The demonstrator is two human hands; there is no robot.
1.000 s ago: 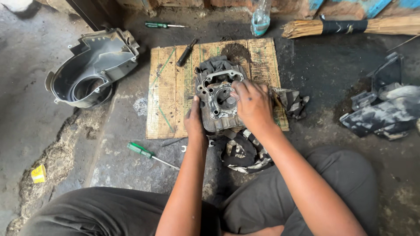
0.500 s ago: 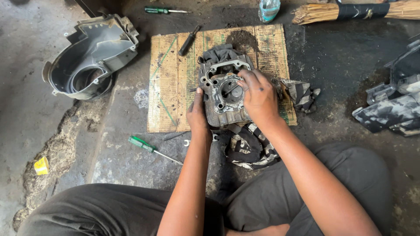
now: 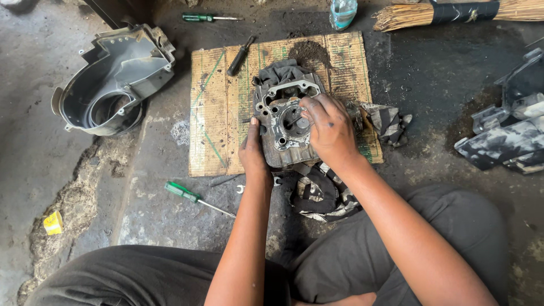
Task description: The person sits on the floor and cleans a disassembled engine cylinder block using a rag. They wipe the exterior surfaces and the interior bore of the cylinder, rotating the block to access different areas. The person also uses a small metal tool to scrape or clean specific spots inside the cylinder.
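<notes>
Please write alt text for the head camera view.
A seated person's left hand steadies a grimy metal engine part on a wooden board while the right hand works inside it; screwdrivers and rags lie around.

Bare wooden board (image 3: 218,119) left of the engine casing (image 3: 286,122) is open; black-handled screwdriver (image 3: 240,55) blocks upper edge, patterned rags (image 3: 320,192) crowd the near side.

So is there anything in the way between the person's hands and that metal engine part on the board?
Nothing visible. The left hand already rests against the left side of the metal engine part, and the right hand lies on top of it, fingers over the round opening. The rags and the screwdrivers lie off to the sides.
</notes>
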